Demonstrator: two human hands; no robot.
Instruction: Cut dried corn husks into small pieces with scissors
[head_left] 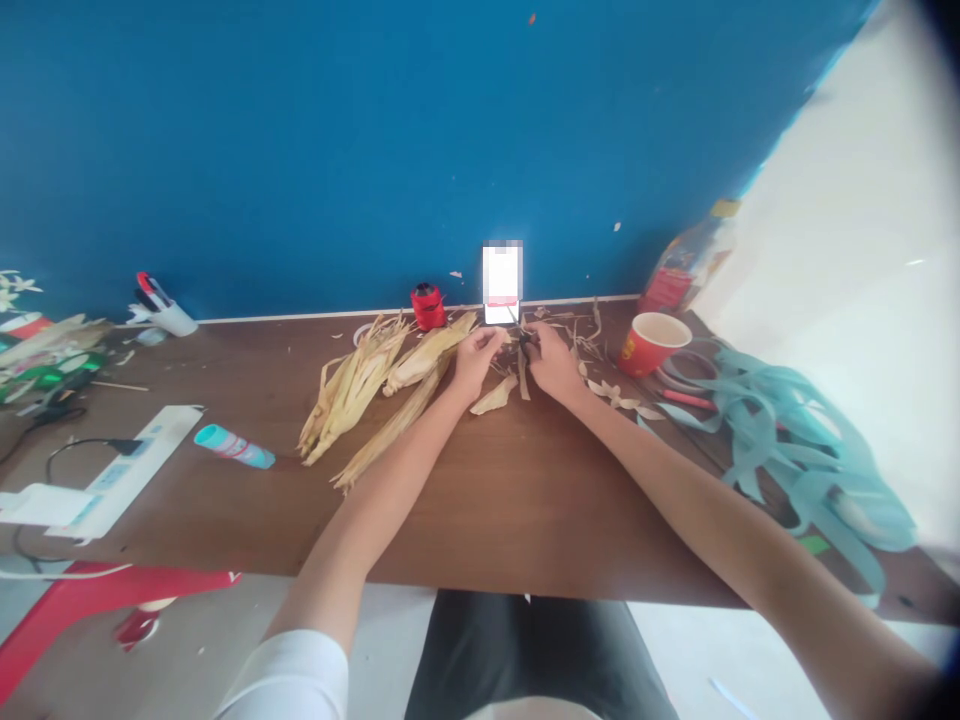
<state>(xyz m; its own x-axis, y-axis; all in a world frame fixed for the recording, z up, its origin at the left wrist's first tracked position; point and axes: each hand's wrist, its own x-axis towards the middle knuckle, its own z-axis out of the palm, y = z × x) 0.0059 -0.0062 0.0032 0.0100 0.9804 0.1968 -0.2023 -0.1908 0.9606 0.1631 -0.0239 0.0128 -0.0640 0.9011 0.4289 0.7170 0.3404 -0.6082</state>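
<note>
My left hand (478, 360) is closed in a pinch on a small piece of dried corn husk (505, 337). Just to its right, my right hand (551, 360) grips a pair of scissors (524, 340) by the dark handle, blades pointing up and away from me. A loose scrap of husk (495, 396) lies on the table below my fingers. Bundles of dried corn husks (352, 385) are spread left of my left hand. Cut petal-like husk pieces (621, 396) lie beside my right wrist.
A lit phone (502, 285) leans against the blue wall behind my hands, near a red spool (428, 307). A red paper cup (654, 343), a bottle (686, 258) and tangled teal ribbon (795, 430) are on the right. A glue stick (235, 446) and power strip (127, 470) lie left.
</note>
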